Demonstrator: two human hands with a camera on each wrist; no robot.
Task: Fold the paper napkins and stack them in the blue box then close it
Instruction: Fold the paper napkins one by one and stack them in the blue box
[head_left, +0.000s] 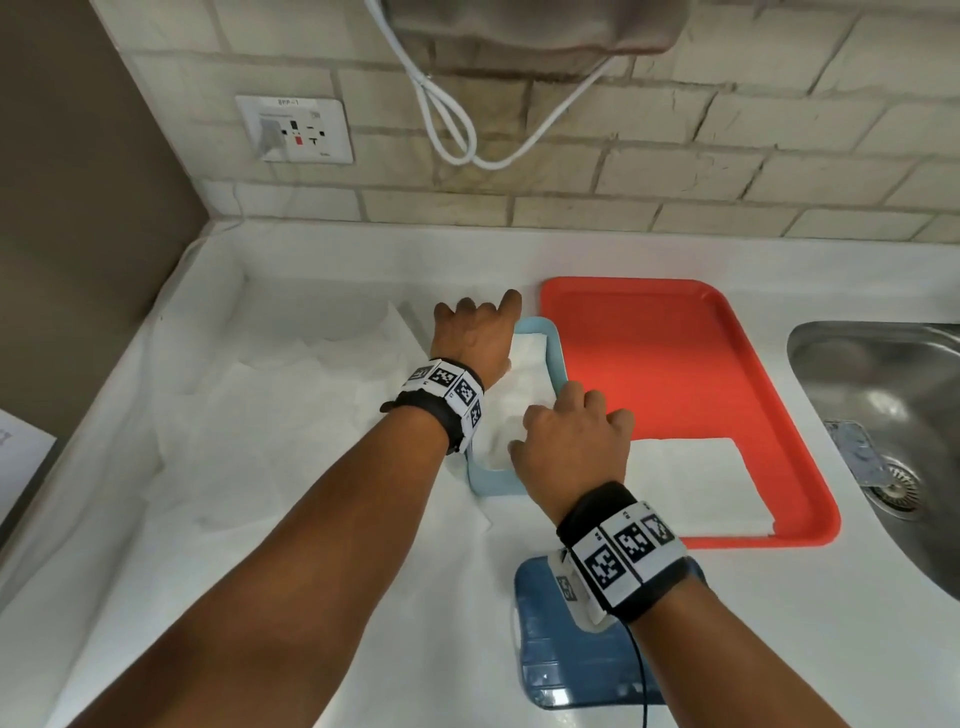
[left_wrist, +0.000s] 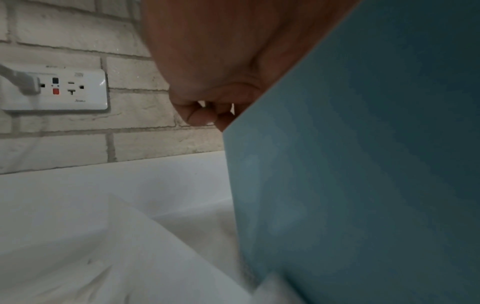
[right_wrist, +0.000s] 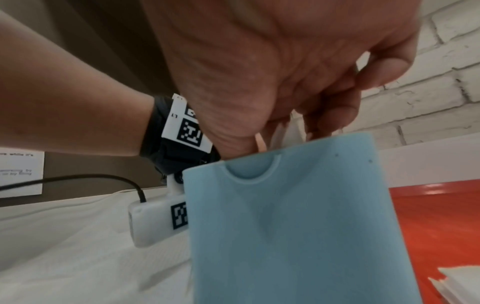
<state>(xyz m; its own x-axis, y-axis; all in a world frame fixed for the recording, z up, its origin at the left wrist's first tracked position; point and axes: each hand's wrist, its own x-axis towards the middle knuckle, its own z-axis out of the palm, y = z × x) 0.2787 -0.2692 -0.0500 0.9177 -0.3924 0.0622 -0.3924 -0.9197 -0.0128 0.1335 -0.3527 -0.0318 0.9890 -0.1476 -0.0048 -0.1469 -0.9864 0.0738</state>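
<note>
A light blue box (head_left: 555, 358) stands open on the white counter with folded white napkins (head_left: 524, 384) inside. My left hand (head_left: 475, 332) grips its far left corner, fingers curled down outside the wall (left_wrist: 363, 164) and the thumb across the far rim. At the near end my right hand (head_left: 571, 436) reaches into the box (right_wrist: 298, 216), its curled fingers (right_wrist: 337, 115) on the top napkin; the fingertips are hidden behind the wall. The darker blue lid (head_left: 561, 660) lies flat on the counter under my right wrist.
A red tray (head_left: 665, 353) lies right of the box with a folded napkin (head_left: 696, 483) on its near part. Unfolded napkins (head_left: 291, 405) cover the counter to the left. A steel sink (head_left: 893, 415) is at far right. On the brick wall are an outlet (head_left: 295, 129) and a white cable (head_left: 452, 124).
</note>
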